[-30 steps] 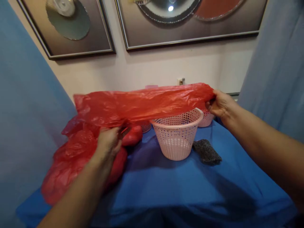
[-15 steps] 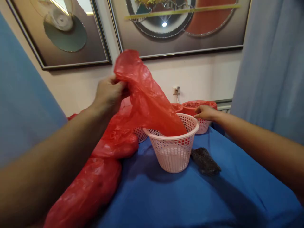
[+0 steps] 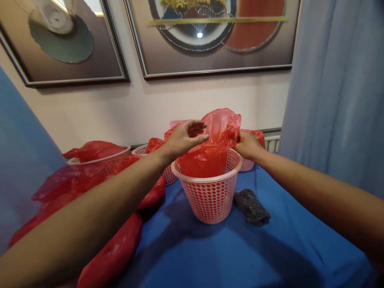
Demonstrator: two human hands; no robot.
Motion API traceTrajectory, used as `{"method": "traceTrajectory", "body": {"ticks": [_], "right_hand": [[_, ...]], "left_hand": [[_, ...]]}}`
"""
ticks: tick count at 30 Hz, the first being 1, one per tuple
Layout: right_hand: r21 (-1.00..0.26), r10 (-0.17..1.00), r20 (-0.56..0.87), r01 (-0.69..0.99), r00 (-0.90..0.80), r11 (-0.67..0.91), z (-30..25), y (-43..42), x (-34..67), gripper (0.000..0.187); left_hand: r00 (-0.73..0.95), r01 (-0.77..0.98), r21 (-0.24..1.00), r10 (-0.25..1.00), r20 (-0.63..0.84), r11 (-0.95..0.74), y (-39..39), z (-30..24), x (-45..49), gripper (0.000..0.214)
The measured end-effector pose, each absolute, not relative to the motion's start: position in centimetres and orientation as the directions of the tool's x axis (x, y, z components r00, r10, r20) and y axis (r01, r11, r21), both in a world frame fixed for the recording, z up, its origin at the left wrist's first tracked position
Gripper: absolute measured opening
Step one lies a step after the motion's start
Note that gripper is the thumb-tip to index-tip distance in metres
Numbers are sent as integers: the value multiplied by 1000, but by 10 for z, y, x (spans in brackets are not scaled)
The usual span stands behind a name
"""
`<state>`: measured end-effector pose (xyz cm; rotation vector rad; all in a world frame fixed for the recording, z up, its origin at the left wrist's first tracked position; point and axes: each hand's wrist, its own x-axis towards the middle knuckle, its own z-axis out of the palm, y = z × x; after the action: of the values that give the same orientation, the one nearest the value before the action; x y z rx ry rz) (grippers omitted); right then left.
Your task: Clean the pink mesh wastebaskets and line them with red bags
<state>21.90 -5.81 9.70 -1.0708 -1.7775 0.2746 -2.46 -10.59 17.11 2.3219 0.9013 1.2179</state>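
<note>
A red plastic bag (image 3: 207,160) hangs down inside a pink perforated basket (image 3: 210,200), its top bunched up above the rim. My right hand (image 3: 249,145) is closed on the bag's right edge, just over the basket's far right rim. To the left of the bag's raised top, my left hand (image 3: 189,138) has its fingers apart and holds nothing. A dark grey, rough-textured bundle (image 3: 252,206) lies on the blue cloth (image 3: 216,256) beside the basket.
Several more baskets with red bags stand behind, among them a wide white-rimmed basket (image 3: 100,158) at the left. Filled-looking red bags (image 3: 112,252) crowd the left side. Curtains (image 3: 333,100) hang at the right and left, and framed pictures (image 3: 210,60) are on the wall.
My left hand has let go of the bag and moved right and down. My right hand has taken hold of the bag's edge. The bag now sits deeper in the basket.
</note>
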Motion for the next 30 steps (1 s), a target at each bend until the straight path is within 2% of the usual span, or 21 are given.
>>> {"method": "traceTrajectory", "body": {"ticks": [2, 4, 5, 7, 8, 9, 10, 13, 15, 19, 20, 21, 24, 25, 28, 30], "right_hand": [[-626, 769, 623, 497, -144, 601, 92, -57, 220, 33], [-623, 761, 616, 463, -205, 630, 89, -57, 216, 41], [-623, 762, 612, 463, -213, 630, 89, -56, 213, 47], [-632, 787, 593, 507, -170, 586, 88, -53, 205, 59], [-641, 809, 572, 545, -132, 541, 87, -50, 200, 61], [-647, 832, 547, 583, -93, 490, 87, -48, 196, 61], [-650, 851, 521, 617, -62, 443, 86, -45, 192, 57], [-641, 874, 486, 672, -17, 370, 84, -38, 187, 33], [-636, 866, 500, 676, -5, 372, 85, -34, 188, 23], [-626, 828, 560, 646, -18, 437, 90, -31, 193, 31], [-625, 812, 583, 624, -27, 469, 91, -30, 193, 32], [-623, 795, 606, 600, -36, 502, 93, -30, 194, 32], [-606, 761, 646, 570, -54, 555, 96, -32, 192, 38], [-599, 764, 641, 578, -68, 554, 96, -33, 190, 44], [-588, 793, 595, 601, -132, 541, 95, -35, 179, 61], [-588, 808, 563, 604, -172, 538, 92, -35, 169, 62]], "left_hand": [[492, 505, 340, 588, 642, -793, -110, 165, -43, 65], [603, 617, 73, 530, 596, -783, -110, 154, -57, 70], [646, 649, -47, 518, 561, -759, -109, 148, -60, 65], [697, 673, -213, 510, 505, -709, -104, 138, -63, 36], [700, 680, -248, 511, 499, -690, -102, 135, -62, 19], [688, 691, -247, 514, 512, -679, -100, 135, -61, 7], [655, 710, -211, 518, 550, -672, -100, 136, -60, 6], [472, 761, -11, 542, 695, -648, -105, 146, -61, 11], [429, 771, 41, 566, 704, -635, -106, 151, -64, 13], [526, 786, -23, 648, 551, -618, -90, 143, -65, 69], [523, 792, -11, 669, 528, -610, -83, 139, -63, 72], [508, 799, 12, 686, 521, -601, -75, 135, -61, 65], [445, 814, 83, 710, 546, -575, -56, 133, -54, 17], [427, 815, 103, 712, 557, -570, -52, 136, -51, 11], [402, 793, 176, 717, 569, -584, -53, 154, -42, 19], [423, 757, 222, 719, 551, -615, -61, 169, -37, 22]]}}
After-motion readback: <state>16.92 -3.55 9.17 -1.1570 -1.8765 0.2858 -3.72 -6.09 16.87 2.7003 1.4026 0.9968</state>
